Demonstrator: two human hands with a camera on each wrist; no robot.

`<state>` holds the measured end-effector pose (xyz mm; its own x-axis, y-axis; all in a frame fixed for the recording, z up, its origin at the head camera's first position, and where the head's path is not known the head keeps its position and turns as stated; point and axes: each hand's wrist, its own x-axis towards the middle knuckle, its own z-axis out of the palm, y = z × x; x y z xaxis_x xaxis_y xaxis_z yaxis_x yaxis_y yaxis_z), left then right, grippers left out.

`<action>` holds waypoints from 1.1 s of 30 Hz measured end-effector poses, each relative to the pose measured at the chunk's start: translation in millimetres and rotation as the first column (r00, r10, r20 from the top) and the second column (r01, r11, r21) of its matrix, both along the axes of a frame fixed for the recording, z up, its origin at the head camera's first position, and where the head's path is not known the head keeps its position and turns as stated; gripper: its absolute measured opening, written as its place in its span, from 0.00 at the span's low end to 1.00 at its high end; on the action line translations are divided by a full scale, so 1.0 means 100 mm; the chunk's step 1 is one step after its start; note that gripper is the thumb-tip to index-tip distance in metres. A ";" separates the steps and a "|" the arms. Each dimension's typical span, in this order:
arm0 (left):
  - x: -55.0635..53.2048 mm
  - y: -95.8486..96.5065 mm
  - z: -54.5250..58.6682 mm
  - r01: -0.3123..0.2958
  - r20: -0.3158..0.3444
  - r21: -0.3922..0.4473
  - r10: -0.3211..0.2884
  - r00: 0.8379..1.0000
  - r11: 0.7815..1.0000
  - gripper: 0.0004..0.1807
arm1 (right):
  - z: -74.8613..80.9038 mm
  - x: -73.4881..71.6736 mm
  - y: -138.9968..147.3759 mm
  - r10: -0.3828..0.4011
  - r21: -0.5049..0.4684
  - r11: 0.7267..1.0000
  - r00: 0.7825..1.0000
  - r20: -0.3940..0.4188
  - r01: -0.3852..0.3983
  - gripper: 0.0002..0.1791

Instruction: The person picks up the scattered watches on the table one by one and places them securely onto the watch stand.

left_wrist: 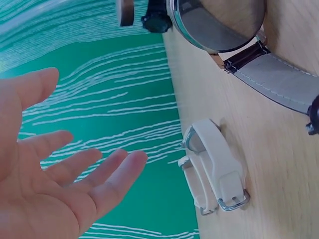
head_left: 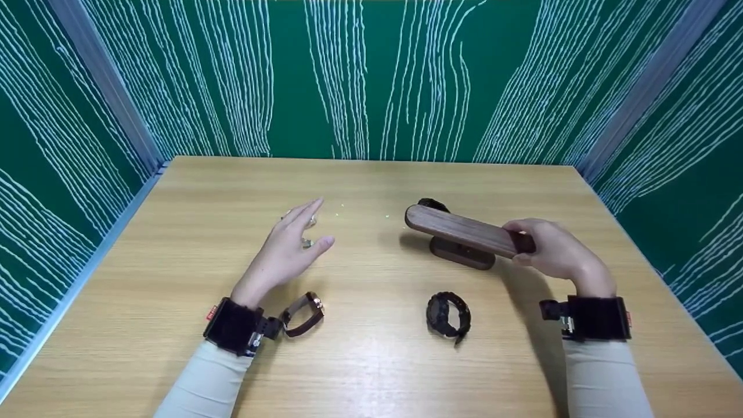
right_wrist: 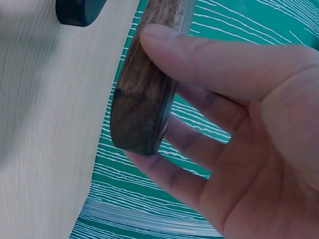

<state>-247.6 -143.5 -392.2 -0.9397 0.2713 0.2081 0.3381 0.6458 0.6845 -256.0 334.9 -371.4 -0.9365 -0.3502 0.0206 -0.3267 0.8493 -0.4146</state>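
My right hand [head_left: 554, 249] pinches one end of a dark wooden stand [head_left: 458, 229], thumb on top and fingers beneath its bar [right_wrist: 149, 79]. The stand has a long round-ended bar over a smaller oval base [head_left: 462, 253]; it looks tilted. My left hand [head_left: 287, 244] is held above the table on the left, fingers extended, holding nothing. Past its fingers lie two white-strapped watches [left_wrist: 219, 164], mostly hidden by the hand in the head view. Near my left wrist stands a watch with a brown strap [head_left: 303, 314].
A black watch [head_left: 448, 316] stands on the wooden table [head_left: 371, 360] in front of the stand. Another black watch [head_left: 433, 204] shows partly behind the bar. Green panels with white wavy lines [head_left: 325, 81] enclose the back and sides of the table.
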 end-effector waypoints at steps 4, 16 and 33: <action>0.00 0.00 -0.01 0.004 0.002 0.026 -0.004 1.000 1.000 0.43 | -0.01 -0.01 -0.02 0.023 -0.002 1.000 0.999 -0.032 -0.023 0.33; 0.00 0.02 0.00 -0.013 0.031 0.067 0.011 0.999 0.998 0.42 | 0.00 -0.01 -0.12 0.051 0.002 0.999 0.997 -0.054 -0.051 0.33; 0.00 0.03 0.00 -0.030 0.036 0.054 0.028 0.999 0.998 0.41 | -0.01 0.00 -0.39 0.116 0.003 0.993 0.989 -0.092 -0.116 0.34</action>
<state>-247.6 -140.0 -392.6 -0.9541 0.2328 0.1882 0.2944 0.6168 0.7300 -256.4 295.7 -372.5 -0.8837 -0.4561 0.1053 -0.4596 0.8026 -0.3802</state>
